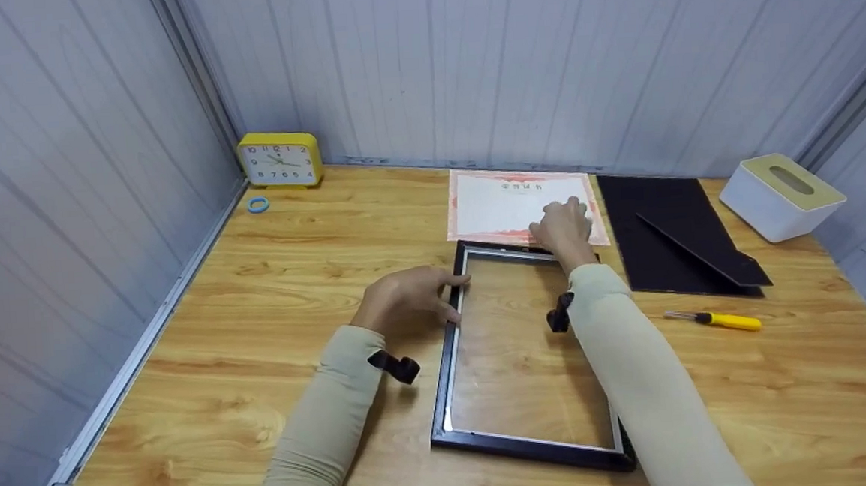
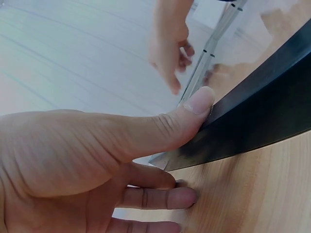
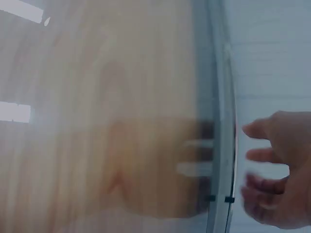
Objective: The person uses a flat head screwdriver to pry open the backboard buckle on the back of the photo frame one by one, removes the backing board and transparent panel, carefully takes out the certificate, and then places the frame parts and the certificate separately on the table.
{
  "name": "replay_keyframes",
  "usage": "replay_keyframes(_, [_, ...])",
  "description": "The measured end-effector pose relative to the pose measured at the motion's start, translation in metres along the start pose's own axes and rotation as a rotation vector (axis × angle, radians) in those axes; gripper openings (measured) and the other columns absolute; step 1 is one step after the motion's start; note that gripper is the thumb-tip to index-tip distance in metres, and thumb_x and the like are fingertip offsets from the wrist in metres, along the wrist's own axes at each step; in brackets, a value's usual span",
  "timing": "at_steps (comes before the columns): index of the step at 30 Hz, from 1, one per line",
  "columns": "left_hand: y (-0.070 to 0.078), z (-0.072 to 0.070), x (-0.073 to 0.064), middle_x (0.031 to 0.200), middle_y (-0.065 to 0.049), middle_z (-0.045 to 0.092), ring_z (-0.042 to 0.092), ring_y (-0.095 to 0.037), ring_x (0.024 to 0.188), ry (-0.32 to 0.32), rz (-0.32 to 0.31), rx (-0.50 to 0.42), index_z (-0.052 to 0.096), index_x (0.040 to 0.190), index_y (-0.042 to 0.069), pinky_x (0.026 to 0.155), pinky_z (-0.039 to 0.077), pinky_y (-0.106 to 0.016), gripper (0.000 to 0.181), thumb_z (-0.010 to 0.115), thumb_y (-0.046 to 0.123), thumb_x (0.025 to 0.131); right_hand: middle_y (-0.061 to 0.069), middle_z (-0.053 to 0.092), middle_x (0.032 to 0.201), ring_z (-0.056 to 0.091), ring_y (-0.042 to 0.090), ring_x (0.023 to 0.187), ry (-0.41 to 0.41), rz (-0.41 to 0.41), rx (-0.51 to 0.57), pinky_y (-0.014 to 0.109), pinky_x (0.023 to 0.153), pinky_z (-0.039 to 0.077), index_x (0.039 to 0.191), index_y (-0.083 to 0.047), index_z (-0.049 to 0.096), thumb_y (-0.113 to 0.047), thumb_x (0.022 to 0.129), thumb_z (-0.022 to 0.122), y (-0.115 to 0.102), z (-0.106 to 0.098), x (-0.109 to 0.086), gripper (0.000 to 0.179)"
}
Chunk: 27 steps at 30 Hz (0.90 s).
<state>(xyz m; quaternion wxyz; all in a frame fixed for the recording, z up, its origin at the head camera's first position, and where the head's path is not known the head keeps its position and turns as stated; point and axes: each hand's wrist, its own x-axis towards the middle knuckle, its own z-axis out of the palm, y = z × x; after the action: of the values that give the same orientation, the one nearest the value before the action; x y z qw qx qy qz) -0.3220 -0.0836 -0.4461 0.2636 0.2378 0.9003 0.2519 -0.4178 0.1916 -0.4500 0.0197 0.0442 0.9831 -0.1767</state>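
A black picture frame [image 1: 448, 362] with a clear pane [image 1: 522, 343] lies flat on the wooden table. At its left side is my left hand [image 1: 411, 293]; in the left wrist view the thumb [image 2: 187, 114] rests on the black rim [image 2: 252, 111], while the other fingers extend loosely beside it. Beyond the far rim, my right hand [image 1: 564, 227] hovers around the lower right part of a red-bordered paper certificate [image 1: 506, 205]. In the right wrist view this hand [image 3: 286, 170] has bent, slightly blurred fingers with nothing visible between them.
Right of the certificate lies a black backing board [image 1: 655, 252] with its stand flap raised. A yellow-handled screwdriver [image 1: 716, 319] sits in front of it, and a white tissue box [image 1: 783, 195] stands farther right. Back left are a yellow clock [image 1: 280, 161] and a blue ring [image 1: 258, 205].
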Motion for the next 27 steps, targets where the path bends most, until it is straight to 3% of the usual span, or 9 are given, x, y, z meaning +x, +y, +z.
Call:
replay_keyframes(2, [0.0, 0.0, 0.0, 0.139, -0.006, 0.054, 0.048, -0.019, 0.089, 0.0, -0.001, -0.004, 0.042, 0.153, 0.028, 0.077, 0.04, -0.032, 0.077, 0.079, 0.036, 0.086, 0.033, 0.05, 0.131, 0.045, 0.052, 0.12, -0.06, -0.054, -0.093, 0.06, 0.094, 0.042, 0.127, 0.0, 0.064, -0.038, 0.097, 0.058, 0.005, 0.002, 0.001, 0.049])
replay_keyframes(6, [0.0, 0.001, -0.001, 0.126, -0.003, 0.057, 0.045, -0.02, 0.076, 0.002, 0.016, 0.014, 0.044, 0.152, 0.025, 0.071, 0.041, -0.032, 0.075, 0.079, 0.036, 0.086, 0.032, 0.049, 0.138, 0.044, 0.054, 0.123, -0.176, -0.038, -0.106, 0.062, 0.096, 0.042, 0.138, 0.0, 0.057, -0.049, 0.098, 0.055, 0.015, 0.004, 0.0, 0.064])
replay_keyframes(10, [0.0, 0.0, -0.001, 0.14, -0.003, 0.056, 0.049, -0.018, 0.084, 0.02, 0.039, 0.026, 0.046, 0.151, 0.022, 0.076, 0.042, -0.031, 0.075, 0.08, 0.034, 0.086, 0.029, 0.053, 0.135, 0.048, 0.052, 0.118, -0.164, -0.009, -0.056, 0.061, 0.095, 0.042, 0.136, -0.004, 0.059, -0.053, 0.096, 0.057, 0.017, 0.003, -0.002, 0.063])
replay_keyframes(15, [-0.001, -0.001, 0.0, 0.149, -0.007, 0.05, 0.043, -0.015, 0.073, 0.019, 0.076, 0.013, 0.046, 0.151, 0.016, 0.068, 0.038, -0.028, 0.077, 0.081, 0.032, 0.085, 0.023, 0.065, 0.113, 0.058, 0.045, 0.103, -0.124, 0.035, -0.03, 0.057, 0.088, 0.044, 0.1, -0.005, 0.07, -0.054, 0.092, 0.064, 0.012, 0.002, -0.004, 0.05])
replay_keyframes(17, [-0.002, -0.001, 0.001, 0.149, -0.007, 0.05, 0.039, -0.014, 0.066, 0.018, 0.072, 0.01, 0.046, 0.15, 0.016, 0.061, 0.036, -0.028, 0.077, 0.081, 0.032, 0.084, 0.022, 0.066, 0.11, 0.058, 0.043, 0.1, -0.121, 0.043, -0.027, 0.056, 0.086, 0.044, 0.094, -0.005, 0.07, -0.054, 0.092, 0.065, 0.01, 0.002, -0.005, 0.049])
replay_keyframes(21, [-0.003, -0.002, 0.001, 0.152, -0.005, 0.046, 0.037, -0.013, 0.063, 0.011, 0.047, -0.004, 0.047, 0.15, 0.019, 0.058, 0.034, -0.028, 0.076, 0.081, 0.033, 0.084, 0.022, 0.065, 0.114, 0.058, 0.043, 0.101, -0.148, 0.035, -0.043, 0.056, 0.086, 0.044, 0.103, -0.005, 0.07, -0.053, 0.094, 0.063, 0.009, 0.002, -0.006, 0.05])
replay_keyframes(27, [-0.003, -0.002, -0.001, 0.145, -0.003, 0.051, 0.044, -0.02, 0.076, 0.02, 0.004, -0.037, 0.049, 0.149, 0.024, 0.066, 0.038, -0.031, 0.075, 0.082, 0.035, 0.083, 0.025, 0.061, 0.124, 0.056, 0.047, 0.109, -0.165, 0.018, -0.061, 0.058, 0.089, 0.044, 0.12, -0.003, 0.068, -0.054, 0.096, 0.06, 0.009, 0.002, -0.006, 0.057])
